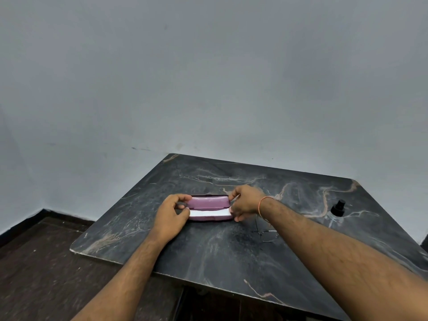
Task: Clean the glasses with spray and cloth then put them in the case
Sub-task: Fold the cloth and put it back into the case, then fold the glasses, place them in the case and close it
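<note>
A pink glasses case [208, 201] lies open in the middle of the dark marble table [220, 251], its lid tilted back. A white cloth [209, 213] lies along its inside. My left hand [172, 215] grips the case's left end, thumb and fingers curled round it. My right hand [244, 202] pinches the right end, fingers on the lid and on the cloth's edge. Thin wire-framed glasses [267, 235] lie on the table just under my right forearm, partly hidden. A clear spray bottle [337, 213] with a black cap stands at the right.
The table stands in a corner against a pale wall [208, 77]. Dark floor [41, 262] lies to the left, below the table's front-left edge.
</note>
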Action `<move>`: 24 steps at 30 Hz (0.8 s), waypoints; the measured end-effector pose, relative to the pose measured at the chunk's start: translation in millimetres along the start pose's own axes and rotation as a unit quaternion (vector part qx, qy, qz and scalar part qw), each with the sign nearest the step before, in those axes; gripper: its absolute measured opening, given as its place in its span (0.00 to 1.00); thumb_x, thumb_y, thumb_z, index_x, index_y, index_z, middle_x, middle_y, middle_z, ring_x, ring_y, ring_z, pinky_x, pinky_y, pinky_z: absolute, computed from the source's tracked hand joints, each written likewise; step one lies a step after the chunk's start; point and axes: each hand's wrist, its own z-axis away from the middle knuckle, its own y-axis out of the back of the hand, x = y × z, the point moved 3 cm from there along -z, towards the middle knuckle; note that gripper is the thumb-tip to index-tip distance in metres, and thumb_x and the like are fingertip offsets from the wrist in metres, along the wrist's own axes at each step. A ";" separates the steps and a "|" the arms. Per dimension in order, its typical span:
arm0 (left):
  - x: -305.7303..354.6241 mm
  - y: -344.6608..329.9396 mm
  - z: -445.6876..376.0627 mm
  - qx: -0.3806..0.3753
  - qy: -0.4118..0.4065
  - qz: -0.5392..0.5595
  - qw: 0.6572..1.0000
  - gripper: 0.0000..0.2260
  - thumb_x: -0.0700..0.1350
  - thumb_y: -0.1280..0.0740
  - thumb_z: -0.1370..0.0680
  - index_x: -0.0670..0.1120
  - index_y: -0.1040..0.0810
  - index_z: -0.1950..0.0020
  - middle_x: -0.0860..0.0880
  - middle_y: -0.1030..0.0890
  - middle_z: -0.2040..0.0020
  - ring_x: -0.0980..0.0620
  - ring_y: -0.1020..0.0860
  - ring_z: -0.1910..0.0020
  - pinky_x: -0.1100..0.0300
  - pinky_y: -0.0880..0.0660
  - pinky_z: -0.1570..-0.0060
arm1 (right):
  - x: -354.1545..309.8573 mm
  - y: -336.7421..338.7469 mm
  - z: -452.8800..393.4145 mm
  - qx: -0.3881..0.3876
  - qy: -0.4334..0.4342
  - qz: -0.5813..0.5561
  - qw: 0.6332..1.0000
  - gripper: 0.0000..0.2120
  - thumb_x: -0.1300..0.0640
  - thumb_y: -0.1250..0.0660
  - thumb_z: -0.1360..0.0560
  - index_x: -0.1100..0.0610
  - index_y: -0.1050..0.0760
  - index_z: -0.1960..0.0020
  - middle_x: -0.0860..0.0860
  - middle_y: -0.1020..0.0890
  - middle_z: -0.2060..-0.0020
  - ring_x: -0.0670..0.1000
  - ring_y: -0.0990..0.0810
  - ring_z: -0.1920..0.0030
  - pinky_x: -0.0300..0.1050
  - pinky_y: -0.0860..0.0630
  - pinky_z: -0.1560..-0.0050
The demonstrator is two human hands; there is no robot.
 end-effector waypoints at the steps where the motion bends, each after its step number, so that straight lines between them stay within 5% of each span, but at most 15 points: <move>1: 1.3 0.3 0.3 0.009 -0.002 -0.006 1.000 0.21 0.34 0.27 0.21 0.63 0.18 0.45 0.58 0.17 0.42 0.60 0.17 0.47 0.76 0.24 0.52 | -0.6 2.0 4.0 0.005 0.005 -0.003 1.000 0.14 0.70 0.24 0.24 0.56 0.21 0.45 0.60 0.14 0.47 0.56 0.11 0.61 0.51 0.11 0.58; 5: 4.4 1.3 3.5 0.013 -0.020 -0.029 0.999 0.20 0.35 0.27 0.20 0.64 0.18 0.47 0.59 0.18 0.43 0.60 0.18 0.46 0.62 0.21 0.42 | 5.0 12.2 25.7 0.078 0.055 -0.022 0.995 0.09 0.64 0.26 0.20 0.50 0.21 0.47 0.51 0.16 0.47 0.52 0.10 0.59 0.44 0.13 0.61; 9: 8.1 -0.8 10.1 0.051 -0.090 -0.118 0.988 0.13 0.40 0.26 0.18 0.53 0.16 0.36 0.55 0.26 0.36 0.50 0.27 0.33 0.51 0.28 0.30 | 32.1 24.2 70.8 0.239 0.169 -0.001 0.956 0.07 0.56 0.30 0.17 0.47 0.18 0.41 0.41 0.15 0.49 0.45 0.13 0.54 0.44 0.15 0.48; 11: 15.0 -1.3 17.1 0.062 -0.135 -0.159 0.976 0.14 0.44 0.28 0.17 0.52 0.18 0.32 0.54 0.27 0.32 0.46 0.30 0.28 0.45 0.27 0.29 | 53.7 27.4 100.5 0.295 0.210 -0.010 0.932 0.07 0.54 0.29 0.18 0.45 0.17 0.41 0.37 0.17 0.50 0.41 0.17 0.54 0.38 0.19 0.51; 14: 30.4 -6.9 33.5 0.024 -0.210 -0.215 0.953 0.17 0.54 0.35 0.17 0.55 0.21 0.28 0.53 0.28 0.27 0.46 0.31 0.25 0.41 0.30 0.30 | 95.5 26.9 143.5 0.358 0.234 0.016 0.904 0.08 0.56 0.29 0.18 0.48 0.17 0.40 0.39 0.18 0.49 0.42 0.19 0.51 0.42 0.20 0.49; 19: 48.7 -25.7 62.2 -0.088 -0.241 -0.273 0.927 0.28 0.62 0.41 0.17 0.57 0.31 0.17 0.53 0.34 0.18 0.46 0.36 0.17 0.37 0.36 0.23 | 162.6 15.6 185.6 0.325 0.142 0.151 0.923 0.20 0.48 0.32 0.17 0.51 0.25 0.27 0.46 0.22 0.32 0.50 0.24 0.29 0.45 0.30 0.28; 24: 60.5 -51.1 98.0 -0.203 -0.246 -0.288 0.903 0.37 0.67 0.48 0.16 0.52 0.45 0.10 0.52 0.42 0.10 0.48 0.46 0.10 0.49 0.48 0.14 | 185.7 7.6 195.2 0.250 0.030 0.204 0.946 0.36 0.36 0.44 0.15 0.51 0.44 0.13 0.49 0.35 0.16 0.52 0.38 0.16 0.62 0.40 0.16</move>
